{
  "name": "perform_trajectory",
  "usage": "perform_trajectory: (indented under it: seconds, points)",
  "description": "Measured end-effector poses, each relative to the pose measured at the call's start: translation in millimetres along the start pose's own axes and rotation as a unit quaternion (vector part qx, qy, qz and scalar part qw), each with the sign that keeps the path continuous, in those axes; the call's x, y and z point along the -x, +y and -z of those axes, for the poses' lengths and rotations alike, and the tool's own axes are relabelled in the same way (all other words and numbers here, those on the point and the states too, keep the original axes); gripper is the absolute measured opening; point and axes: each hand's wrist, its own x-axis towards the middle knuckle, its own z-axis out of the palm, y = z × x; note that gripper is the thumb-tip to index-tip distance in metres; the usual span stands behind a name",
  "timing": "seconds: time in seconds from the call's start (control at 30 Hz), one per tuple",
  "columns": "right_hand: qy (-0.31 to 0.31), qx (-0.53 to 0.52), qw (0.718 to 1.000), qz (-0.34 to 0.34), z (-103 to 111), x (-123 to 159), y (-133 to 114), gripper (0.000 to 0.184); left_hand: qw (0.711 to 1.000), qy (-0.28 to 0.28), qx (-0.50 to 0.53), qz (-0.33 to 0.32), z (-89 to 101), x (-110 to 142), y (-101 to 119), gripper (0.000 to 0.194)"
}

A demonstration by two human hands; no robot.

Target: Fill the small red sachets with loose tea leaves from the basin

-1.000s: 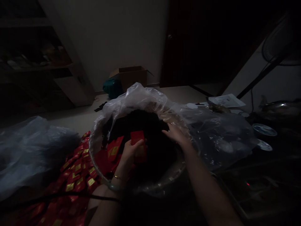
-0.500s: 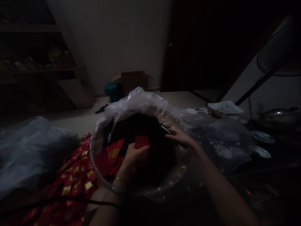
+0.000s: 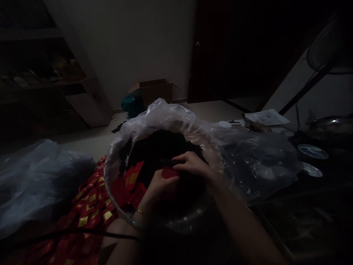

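Note:
In the head view my left hand (image 3: 159, 184) grips a small red packet (image 3: 170, 172), thumb across its front, over a round basket (image 3: 109, 189) lined with clear plastic. My right hand (image 3: 190, 162) is at the packet's top, its fingers closed on a thin dark object (image 3: 165, 161) too dim to name. Dark loose material (image 3: 162, 141), resembling tea leaves, fills much of the basket beneath both hands. Other red packets (image 3: 133, 177) with gold panels lie inside the basket's left side.
Many red and gold packets (image 3: 92, 198) are heaped left of the basket, beside a clear plastic bag (image 3: 35, 180). More plastic sheeting (image 3: 259, 158) and patterned dishes (image 3: 313, 151) lie to the right. An open cardboard box (image 3: 156, 90) stands by the wall; a dark cable (image 3: 74, 232) crosses lower left.
My right hand has moved left from the basket's right side to the top of the red packet, carrying the thin object. My left hand still holds the packet. The view has shifted slightly.

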Motion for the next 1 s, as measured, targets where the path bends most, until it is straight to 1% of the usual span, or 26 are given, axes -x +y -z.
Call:
perform_trajectory:
  seconds: [0.1,0.2,0.33,0.43,0.6,0.67,0.77,0.87,1.0]
  points:
    - [0.019,0.011,1.0,0.003,-1,-1,1,0.031,0.999,-0.035,-0.005,0.005,3.8,0,-2,0.036]
    - [0.023,0.026,0.999,0.006,-2,-1,2,0.032,0.998,-0.062,-0.009,0.011,5.6,0,-4,0.034]
    - [0.029,0.04,0.999,0.008,-3,-1,3,0.032,0.998,-0.063,-0.004,0.016,5.0,1,-4,0.034]
    - [0.024,0.025,0.999,0.008,-1,-1,3,0.032,0.997,-0.072,-0.002,0.013,4.1,3,-2,0.032]
    - [-0.03,-0.014,0.999,-0.004,7,-1,8,0.038,0.998,-0.064,-0.001,0.01,5.6,3,0,0.035]
    - [-0.039,-0.015,0.999,-0.005,9,-1,11,0.042,0.999,-0.05,-0.006,0.005,7.1,2,1,0.036]
    - [-0.041,-0.025,0.999,-0.002,9,-2,16,0.041,0.999,-0.04,-0.015,0.007,8.5,1,3,0.038]
    - [-0.034,-0.041,0.999,-0.009,5,-3,17,0.039,0.999,-0.046,-0.015,0.001,8.7,1,4,0.037]
    - [-0.039,-0.048,0.998,0.001,2,-3,14,0.037,0.998,-0.066,-0.016,0.001,9.8,3,5,0.037]
